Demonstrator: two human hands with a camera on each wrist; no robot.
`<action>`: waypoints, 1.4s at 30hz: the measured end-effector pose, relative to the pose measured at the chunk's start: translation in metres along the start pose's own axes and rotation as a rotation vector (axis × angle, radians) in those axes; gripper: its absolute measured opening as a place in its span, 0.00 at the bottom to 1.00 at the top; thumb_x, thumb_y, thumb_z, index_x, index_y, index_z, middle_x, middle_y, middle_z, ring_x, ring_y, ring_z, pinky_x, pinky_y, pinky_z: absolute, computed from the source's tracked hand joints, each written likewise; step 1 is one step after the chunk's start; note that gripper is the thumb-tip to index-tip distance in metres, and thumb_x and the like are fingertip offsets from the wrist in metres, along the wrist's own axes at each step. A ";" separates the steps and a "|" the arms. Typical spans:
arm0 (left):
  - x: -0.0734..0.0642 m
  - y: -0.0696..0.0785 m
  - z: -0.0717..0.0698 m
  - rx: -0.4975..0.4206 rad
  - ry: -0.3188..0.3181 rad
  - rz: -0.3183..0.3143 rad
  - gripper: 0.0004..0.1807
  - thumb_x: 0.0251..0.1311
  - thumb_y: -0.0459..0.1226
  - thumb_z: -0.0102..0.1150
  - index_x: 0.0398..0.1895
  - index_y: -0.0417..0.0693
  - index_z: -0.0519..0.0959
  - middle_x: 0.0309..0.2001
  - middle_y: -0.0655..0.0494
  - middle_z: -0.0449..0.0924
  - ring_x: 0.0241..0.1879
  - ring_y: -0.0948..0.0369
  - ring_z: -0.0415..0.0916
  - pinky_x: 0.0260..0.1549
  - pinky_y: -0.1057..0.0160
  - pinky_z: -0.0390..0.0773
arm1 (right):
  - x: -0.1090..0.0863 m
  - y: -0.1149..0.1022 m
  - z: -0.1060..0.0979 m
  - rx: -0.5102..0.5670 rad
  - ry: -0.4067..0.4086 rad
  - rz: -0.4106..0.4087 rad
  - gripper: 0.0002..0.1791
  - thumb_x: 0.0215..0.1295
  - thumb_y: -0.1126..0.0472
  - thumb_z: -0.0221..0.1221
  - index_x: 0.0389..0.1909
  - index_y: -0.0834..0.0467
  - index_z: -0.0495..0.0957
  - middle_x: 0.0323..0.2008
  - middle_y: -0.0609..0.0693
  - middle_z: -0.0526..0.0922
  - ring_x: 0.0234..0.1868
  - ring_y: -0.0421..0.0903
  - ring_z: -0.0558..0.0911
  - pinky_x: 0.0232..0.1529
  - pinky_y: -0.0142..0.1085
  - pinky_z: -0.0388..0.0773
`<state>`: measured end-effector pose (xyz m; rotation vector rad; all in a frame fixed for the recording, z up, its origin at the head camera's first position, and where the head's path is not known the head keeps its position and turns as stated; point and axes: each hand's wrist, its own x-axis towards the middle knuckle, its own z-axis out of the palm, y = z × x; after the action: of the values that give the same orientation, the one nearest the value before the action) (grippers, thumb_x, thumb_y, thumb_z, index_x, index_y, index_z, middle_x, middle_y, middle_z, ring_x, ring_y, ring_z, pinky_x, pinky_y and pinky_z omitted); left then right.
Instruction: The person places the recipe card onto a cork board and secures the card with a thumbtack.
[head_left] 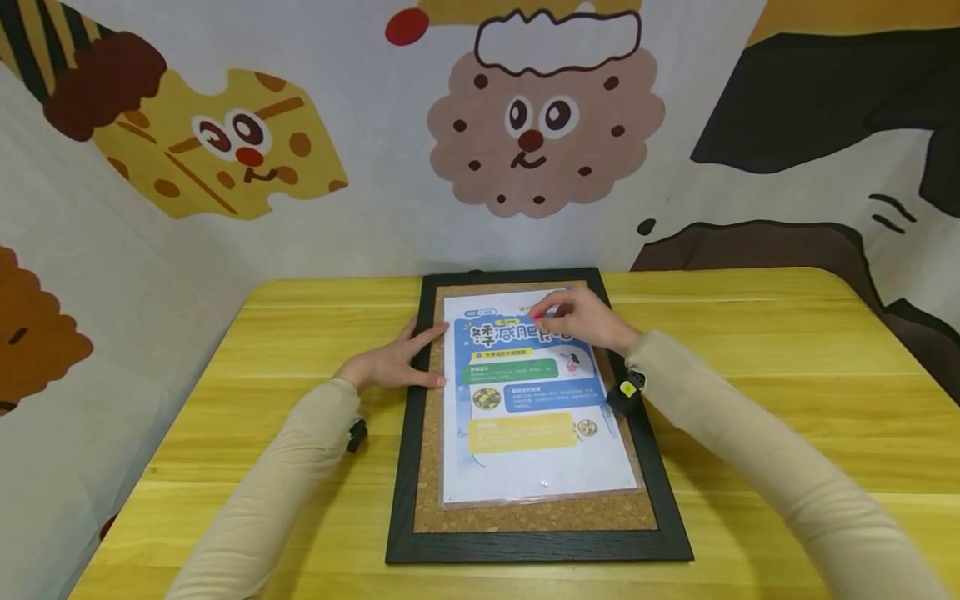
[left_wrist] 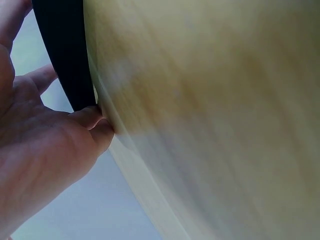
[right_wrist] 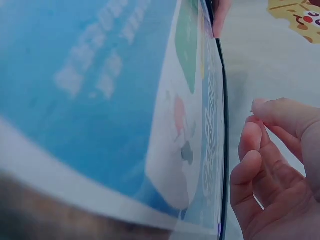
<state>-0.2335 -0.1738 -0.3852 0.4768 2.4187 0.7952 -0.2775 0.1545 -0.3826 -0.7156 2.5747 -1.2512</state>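
A black-framed cork board [head_left: 495, 521] lies on the table, with a laminated poster [head_left: 525, 475] in blue, green and yellow on top of it. My right hand [head_left: 588, 321] is over the upper part of the poster and pinches a small pink push pin [head_left: 536, 317] between thumb and fingertips. In the right wrist view the right hand [right_wrist: 280, 150] hides most of the pin. A purple push pin [head_left: 569, 288] sits at the poster's top right corner. My left hand [head_left: 390, 362] rests across the frame's left side, fingers spread, fingertips at the poster's left edge.
The yellow wood-grain table [head_left: 300, 450] extends to both sides of the board. Behind it hangs a white cloth [head_left: 382, 208] printed with cartoon food. A black wrist device [head_left: 628, 392] sits on the right wrist, close to the frame's right side.
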 end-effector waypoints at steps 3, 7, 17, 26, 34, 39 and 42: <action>0.001 0.000 0.000 0.000 0.002 0.003 0.52 0.60 0.51 0.64 0.78 0.57 0.41 0.73 0.37 0.18 0.71 0.35 0.31 0.62 0.33 0.46 | 0.004 0.000 0.001 0.007 0.010 -0.004 0.11 0.63 0.65 0.64 0.46 0.59 0.84 0.47 0.53 0.79 0.35 0.51 0.77 0.36 0.40 0.74; 0.001 0.000 0.000 0.000 0.003 0.008 0.52 0.60 0.51 0.64 0.78 0.57 0.41 0.73 0.36 0.18 0.71 0.35 0.31 0.62 0.33 0.46 | 0.009 0.000 0.003 0.014 0.020 0.021 0.12 0.63 0.66 0.63 0.47 0.60 0.84 0.47 0.53 0.80 0.37 0.52 0.77 0.39 0.41 0.74; 0.002 0.003 0.000 0.006 0.005 0.029 0.52 0.60 0.51 0.63 0.78 0.56 0.41 0.73 0.35 0.19 0.71 0.35 0.30 0.62 0.33 0.46 | 0.023 -0.006 0.007 -0.011 0.016 0.093 0.12 0.64 0.64 0.62 0.48 0.57 0.82 0.46 0.51 0.81 0.41 0.51 0.75 0.43 0.41 0.72; 0.001 0.004 0.000 0.011 0.004 0.028 0.52 0.60 0.51 0.63 0.78 0.56 0.41 0.73 0.35 0.18 0.71 0.35 0.30 0.62 0.33 0.46 | 0.038 -0.011 0.013 -0.040 0.007 0.108 0.11 0.65 0.62 0.62 0.47 0.56 0.82 0.45 0.50 0.81 0.45 0.50 0.76 0.51 0.45 0.71; 0.000 0.002 0.000 0.013 0.003 0.008 0.52 0.60 0.52 0.63 0.78 0.56 0.40 0.73 0.35 0.19 0.71 0.35 0.31 0.62 0.33 0.47 | 0.054 -0.012 0.023 -0.025 0.010 0.111 0.10 0.65 0.61 0.63 0.46 0.55 0.83 0.43 0.48 0.81 0.43 0.48 0.76 0.49 0.43 0.70; 0.000 0.001 0.000 0.019 0.002 0.000 0.51 0.60 0.52 0.62 0.78 0.57 0.41 0.73 0.35 0.19 0.71 0.34 0.32 0.62 0.33 0.46 | 0.066 -0.012 0.028 -0.011 -0.006 0.074 0.10 0.64 0.64 0.62 0.45 0.58 0.83 0.43 0.49 0.82 0.43 0.48 0.75 0.48 0.41 0.70; 0.000 0.001 0.000 0.022 0.000 -0.004 0.51 0.60 0.52 0.62 0.78 0.57 0.41 0.73 0.35 0.18 0.71 0.34 0.32 0.62 0.33 0.46 | 0.073 -0.015 0.033 -0.005 -0.011 0.072 0.09 0.64 0.64 0.63 0.45 0.59 0.83 0.43 0.50 0.82 0.44 0.48 0.76 0.48 0.42 0.70</action>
<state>-0.2335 -0.1731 -0.3842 0.4796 2.4301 0.7680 -0.3234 0.0875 -0.3883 -0.6231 2.5713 -1.2154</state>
